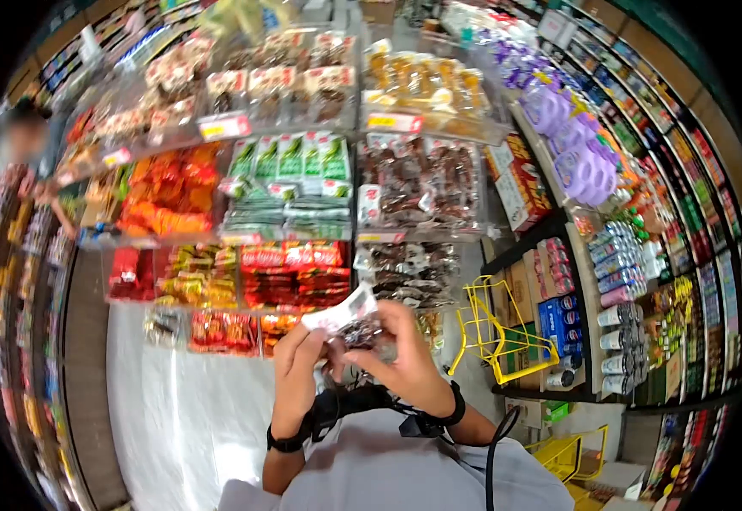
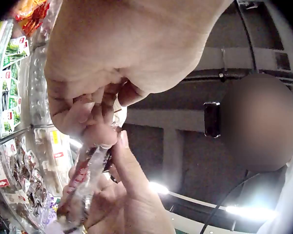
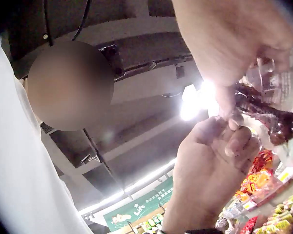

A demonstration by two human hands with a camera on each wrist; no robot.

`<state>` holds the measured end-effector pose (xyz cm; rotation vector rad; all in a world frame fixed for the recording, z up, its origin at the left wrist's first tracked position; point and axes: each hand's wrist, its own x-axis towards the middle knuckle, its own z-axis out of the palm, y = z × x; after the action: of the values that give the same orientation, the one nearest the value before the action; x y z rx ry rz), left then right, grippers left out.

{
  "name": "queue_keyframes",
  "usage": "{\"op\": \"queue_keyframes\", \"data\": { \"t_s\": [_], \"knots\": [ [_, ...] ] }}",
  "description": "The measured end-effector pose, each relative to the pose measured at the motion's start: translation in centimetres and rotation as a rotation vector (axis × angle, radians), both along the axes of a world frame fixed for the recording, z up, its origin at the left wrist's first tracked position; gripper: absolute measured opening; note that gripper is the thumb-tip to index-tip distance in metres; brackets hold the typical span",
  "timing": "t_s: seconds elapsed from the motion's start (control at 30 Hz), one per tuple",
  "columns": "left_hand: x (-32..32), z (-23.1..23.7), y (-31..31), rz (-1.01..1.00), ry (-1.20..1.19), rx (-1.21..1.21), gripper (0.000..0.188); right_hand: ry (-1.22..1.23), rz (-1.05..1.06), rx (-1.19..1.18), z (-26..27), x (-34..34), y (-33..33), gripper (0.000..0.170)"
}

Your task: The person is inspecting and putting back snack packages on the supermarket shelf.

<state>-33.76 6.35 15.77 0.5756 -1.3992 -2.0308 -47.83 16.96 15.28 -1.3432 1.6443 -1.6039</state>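
Both hands hold one small clear snack packet [image 1: 361,330] with a white label and dark contents, in front of the chest. The left hand [image 1: 299,362] pinches its left edge with curled fingers; the right hand [image 1: 407,362] grips its right side. In the left wrist view the left hand [image 2: 132,44] is above, its fingertips on the crinkled wrapper [image 2: 85,180], and the right hand [image 2: 132,204] is below. The right wrist view shows the dark packet [image 3: 278,122] between the right hand [image 3: 234,39] and the left hand [image 3: 205,170].
Tiered clear bins of packets [image 1: 290,196] stand ahead. Yellow wire racks [image 1: 503,341] are at the right, beside shelves with purple bottles [image 1: 584,170] and cans [image 1: 618,264]. Another person [image 1: 22,140] stands at the far left, near more shelving. Grey floor [image 1: 175,409] shows at lower left.
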Motion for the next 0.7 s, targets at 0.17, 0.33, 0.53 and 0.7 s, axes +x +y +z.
{"op": "queue_keyframes", "data": {
  "t_s": [0.17,0.33,0.53,0.7],
  "knots": [
    [-0.7,0.4,0.6,0.048,-0.028,-0.031,0.026,0.009,0.061,0.111,1.1,-0.7,0.0,0.079],
    [-0.3,0.1,0.5,-0.018,-0.056,-0.137,0.017,-0.064,0.235,0.228,1.5,-1.1,-0.1,0.106],
    [-0.6,-1.0,0.6,-0.026,-0.178,-0.238,0.019,-0.079,0.385,0.317,1.5,-1.4,0.0,0.103],
    [-0.9,-0.8,-0.1,-0.004,-0.181,-0.24,0.018,0.11,0.347,0.189,-2.1,-1.7,0.1,0.087]
  ]
}}
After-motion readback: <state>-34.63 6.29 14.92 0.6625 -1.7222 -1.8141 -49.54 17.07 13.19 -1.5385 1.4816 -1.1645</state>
